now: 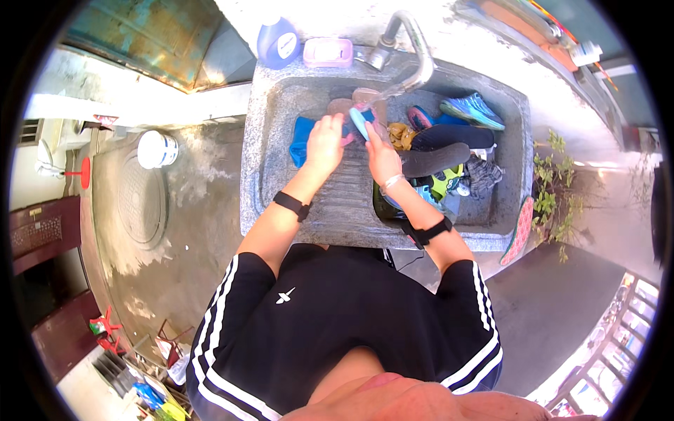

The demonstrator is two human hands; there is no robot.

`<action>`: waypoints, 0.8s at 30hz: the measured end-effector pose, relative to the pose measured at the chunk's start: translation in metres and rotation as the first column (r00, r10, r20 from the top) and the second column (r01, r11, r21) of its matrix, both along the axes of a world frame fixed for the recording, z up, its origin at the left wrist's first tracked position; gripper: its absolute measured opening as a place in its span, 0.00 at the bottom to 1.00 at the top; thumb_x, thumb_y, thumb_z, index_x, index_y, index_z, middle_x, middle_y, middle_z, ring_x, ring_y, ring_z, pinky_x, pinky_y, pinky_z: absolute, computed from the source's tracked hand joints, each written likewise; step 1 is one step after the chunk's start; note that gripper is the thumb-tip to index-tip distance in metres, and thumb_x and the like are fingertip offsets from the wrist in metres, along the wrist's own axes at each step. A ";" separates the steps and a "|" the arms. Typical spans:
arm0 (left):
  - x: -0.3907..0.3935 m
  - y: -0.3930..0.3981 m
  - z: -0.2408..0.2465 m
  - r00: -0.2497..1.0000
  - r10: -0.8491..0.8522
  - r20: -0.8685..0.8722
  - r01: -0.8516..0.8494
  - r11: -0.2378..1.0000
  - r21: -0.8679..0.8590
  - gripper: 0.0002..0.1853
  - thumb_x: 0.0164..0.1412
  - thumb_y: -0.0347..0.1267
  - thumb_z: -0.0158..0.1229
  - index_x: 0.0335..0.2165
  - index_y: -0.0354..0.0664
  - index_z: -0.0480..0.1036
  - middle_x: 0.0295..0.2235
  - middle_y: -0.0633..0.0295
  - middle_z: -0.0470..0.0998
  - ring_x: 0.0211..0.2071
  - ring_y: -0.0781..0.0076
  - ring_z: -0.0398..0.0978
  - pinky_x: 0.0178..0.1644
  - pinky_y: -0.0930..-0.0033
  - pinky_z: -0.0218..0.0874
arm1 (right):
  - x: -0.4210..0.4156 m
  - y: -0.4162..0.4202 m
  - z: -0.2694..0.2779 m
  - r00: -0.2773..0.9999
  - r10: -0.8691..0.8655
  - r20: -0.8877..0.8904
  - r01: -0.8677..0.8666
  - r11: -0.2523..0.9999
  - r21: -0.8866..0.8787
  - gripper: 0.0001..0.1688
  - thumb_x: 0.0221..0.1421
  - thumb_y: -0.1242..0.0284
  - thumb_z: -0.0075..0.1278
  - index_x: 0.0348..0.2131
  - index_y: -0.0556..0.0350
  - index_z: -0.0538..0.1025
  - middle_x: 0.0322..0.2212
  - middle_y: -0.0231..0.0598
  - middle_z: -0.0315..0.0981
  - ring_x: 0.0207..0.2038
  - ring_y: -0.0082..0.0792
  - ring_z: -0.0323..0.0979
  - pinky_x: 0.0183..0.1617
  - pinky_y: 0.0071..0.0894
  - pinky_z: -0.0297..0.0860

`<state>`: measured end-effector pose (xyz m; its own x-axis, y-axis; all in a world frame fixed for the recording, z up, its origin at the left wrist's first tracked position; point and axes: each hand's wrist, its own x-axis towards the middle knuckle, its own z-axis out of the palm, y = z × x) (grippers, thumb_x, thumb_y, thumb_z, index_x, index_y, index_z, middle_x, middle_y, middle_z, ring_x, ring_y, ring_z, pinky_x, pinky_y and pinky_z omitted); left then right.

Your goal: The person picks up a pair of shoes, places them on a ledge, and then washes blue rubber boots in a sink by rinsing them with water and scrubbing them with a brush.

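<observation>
At the left of the stone sink (337, 238), my left hand (325, 141) is closed over a blue item (301, 138), likely a shoe, with a pink part showing by the fingers. My palm hides much of it. In my right hand (382, 160) is a light blue brush (359, 123), its bristles out of sight. The brush lies close to the blue item, under the curved metal tap (418, 58), where water runs. Behind my hands rest brownish-pink objects (367, 96), perhaps insoles.
The sink's right side holds a blue sneaker (474, 111), dark insoles (439, 159), a yellow-brown cloth (401, 136) and a green-black shoe (446, 181). A purple-blue bottle (279, 44) and pink soap dish (327, 52) stand on the back rim. A red patterned insole (518, 231) leans at the right edge.
</observation>
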<state>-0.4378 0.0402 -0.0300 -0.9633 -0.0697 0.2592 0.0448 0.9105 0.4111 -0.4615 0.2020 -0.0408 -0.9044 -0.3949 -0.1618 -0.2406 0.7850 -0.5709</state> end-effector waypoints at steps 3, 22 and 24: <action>0.008 0.002 -0.008 0.999 0.041 -0.014 -0.040 0.998 0.047 0.30 0.37 0.20 0.58 0.45 0.37 0.63 0.34 0.50 0.68 0.36 0.51 0.68 0.39 0.60 0.62 | -0.043 0.001 -0.034 0.988 -0.149 -0.027 0.151 0.950 0.273 0.26 0.58 0.67 0.36 0.56 0.35 0.58 0.35 0.54 0.72 0.34 0.52 0.72 0.37 0.48 0.68; 0.030 -0.010 -0.041 0.970 0.112 0.216 -0.170 0.946 0.276 0.42 0.34 0.33 0.70 0.48 0.31 0.58 0.42 0.45 0.67 0.44 0.51 0.67 0.47 0.61 0.61 | -0.040 -0.030 -0.023 0.988 0.096 -0.119 -0.077 0.984 0.159 0.35 0.51 0.74 0.39 0.57 0.26 0.54 0.26 0.56 0.71 0.26 0.51 0.73 0.30 0.47 0.69; 0.029 -0.014 -0.043 0.980 0.102 0.168 -0.157 0.923 0.352 0.39 0.32 0.32 0.70 0.45 0.32 0.60 0.40 0.46 0.68 0.43 0.50 0.68 0.46 0.61 0.62 | 0.001 -0.020 0.002 0.973 0.220 -0.063 -0.204 0.958 0.201 0.35 0.51 0.74 0.39 0.57 0.25 0.55 0.26 0.54 0.70 0.26 0.50 0.73 0.30 0.47 0.69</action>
